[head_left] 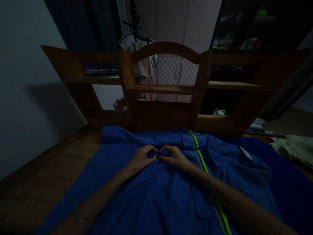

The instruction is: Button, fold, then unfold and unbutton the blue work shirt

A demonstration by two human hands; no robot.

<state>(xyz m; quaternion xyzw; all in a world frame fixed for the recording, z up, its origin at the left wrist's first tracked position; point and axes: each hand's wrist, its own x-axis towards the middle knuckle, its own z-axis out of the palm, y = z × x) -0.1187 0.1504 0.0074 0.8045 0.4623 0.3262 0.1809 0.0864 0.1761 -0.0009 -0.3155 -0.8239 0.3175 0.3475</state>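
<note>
A blue work garment (171,195) lies spread out in front of me, crossed by a yellow-green and grey reflective stripe (202,161). Near its middle, my left hand (143,158) pinches a bunched fold of the cloth between thumb and fingers. My right hand (175,157) grips the same fold just beside it, the fingertips of both hands almost meeting. Dim light hides whether a button or other fastener is between the fingers. Toward the right end of the garment, a white label (245,153) shows, and pocket outlines are visible near the stripe.
The garment rests on a wooden surface (80,160), with darker blue cloth (290,192) under its right side. A wooden shelf headboard (163,114) stands behind it. A white wall (26,98) bounds the left; pale cloth (293,148) lies far right. Clothes hang beyond the headboard.
</note>
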